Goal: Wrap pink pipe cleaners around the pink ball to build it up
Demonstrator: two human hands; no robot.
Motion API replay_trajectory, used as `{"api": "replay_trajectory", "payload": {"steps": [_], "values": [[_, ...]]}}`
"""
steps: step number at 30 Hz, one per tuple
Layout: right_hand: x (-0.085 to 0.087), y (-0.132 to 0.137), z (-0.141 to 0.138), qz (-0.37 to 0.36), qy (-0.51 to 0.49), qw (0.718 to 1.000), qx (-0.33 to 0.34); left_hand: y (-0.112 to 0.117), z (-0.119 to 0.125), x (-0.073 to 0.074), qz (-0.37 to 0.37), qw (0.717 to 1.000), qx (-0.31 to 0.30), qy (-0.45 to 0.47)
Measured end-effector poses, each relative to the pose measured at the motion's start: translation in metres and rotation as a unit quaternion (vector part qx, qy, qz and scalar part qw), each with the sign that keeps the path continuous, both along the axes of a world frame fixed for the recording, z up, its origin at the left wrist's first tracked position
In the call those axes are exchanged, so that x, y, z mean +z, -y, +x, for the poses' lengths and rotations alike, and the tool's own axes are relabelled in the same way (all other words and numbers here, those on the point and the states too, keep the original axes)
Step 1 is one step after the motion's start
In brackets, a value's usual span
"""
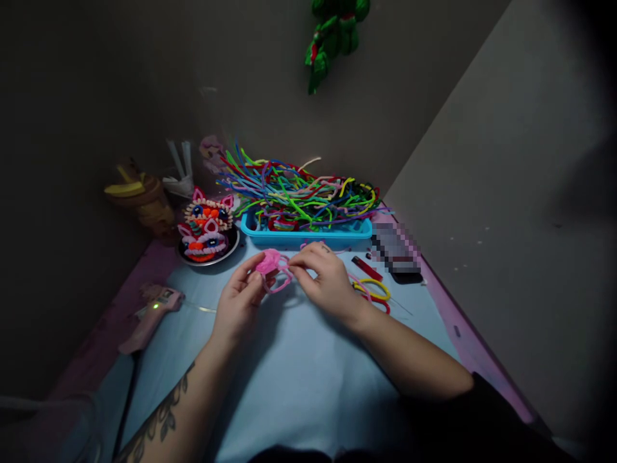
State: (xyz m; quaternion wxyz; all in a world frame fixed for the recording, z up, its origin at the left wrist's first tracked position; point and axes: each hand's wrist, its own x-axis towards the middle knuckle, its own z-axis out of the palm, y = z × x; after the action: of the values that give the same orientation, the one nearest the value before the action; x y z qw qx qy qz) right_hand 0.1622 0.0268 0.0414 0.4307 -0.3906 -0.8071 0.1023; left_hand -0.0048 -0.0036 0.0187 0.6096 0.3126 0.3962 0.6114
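A pink pipe-cleaner piece (270, 261), dense at the top with a loop hanging below, is held between my hands over the blue-covered table. My left hand (243, 289) pinches its left side between thumb and fingers. On the other side, the fingertips of my right hand (321, 273) are pinched together on the thin pink loop. Just beyond the hands stands a blue tray (308, 236) heaped with coloured pipe cleaners (299, 193). To the right of my right hand lie scissors with yellow and red handles (376, 289), partly hidden by it.
A pink glue gun (157, 315) with a lit green light lies at left, its cord running toward me. Behind it, a metal bowl (234, 247) holds finished pipe-cleaner figures (205, 225). A red lighter-like object (367, 268) and a blurred-out phone-like object (398, 254) lie right.
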Motion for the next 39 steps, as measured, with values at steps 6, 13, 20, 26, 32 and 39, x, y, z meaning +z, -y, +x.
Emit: {"api": "replay_trajectory", "payload": {"steps": [6, 13, 20, 26, 32, 39], "values": [[-0.012, 0.004, -0.005, 0.096, 0.09, 0.991, 0.0, 0.002, 0.002, -0.001, -0.015, 0.999, -0.033, 0.036], [-0.02, 0.005, -0.01, 0.123, 0.164, 0.978, -0.027, 0.004, 0.005, -0.001, -0.02, 0.998, -0.046, 0.038], [-0.023, 0.002, -0.014, 0.128, 0.188, 0.971, -0.068, 0.005, 0.005, -0.004, -0.01, 0.999, -0.039, 0.021], [-0.021, 0.003, -0.014, 0.134, 0.185, 0.971, -0.071, 0.006, 0.005, -0.006, 0.008, 0.999, -0.036, 0.017], [-0.025, 0.001, -0.013, 0.14, 0.193, 0.969, -0.071, 0.006, 0.006, -0.002, -0.006, 0.999, -0.032, 0.015], [-0.025, 0.003, -0.017, 0.159, 0.182, 0.968, -0.072, 0.005, 0.005, -0.011, 0.039, 0.993, 0.009, -0.107]]}}
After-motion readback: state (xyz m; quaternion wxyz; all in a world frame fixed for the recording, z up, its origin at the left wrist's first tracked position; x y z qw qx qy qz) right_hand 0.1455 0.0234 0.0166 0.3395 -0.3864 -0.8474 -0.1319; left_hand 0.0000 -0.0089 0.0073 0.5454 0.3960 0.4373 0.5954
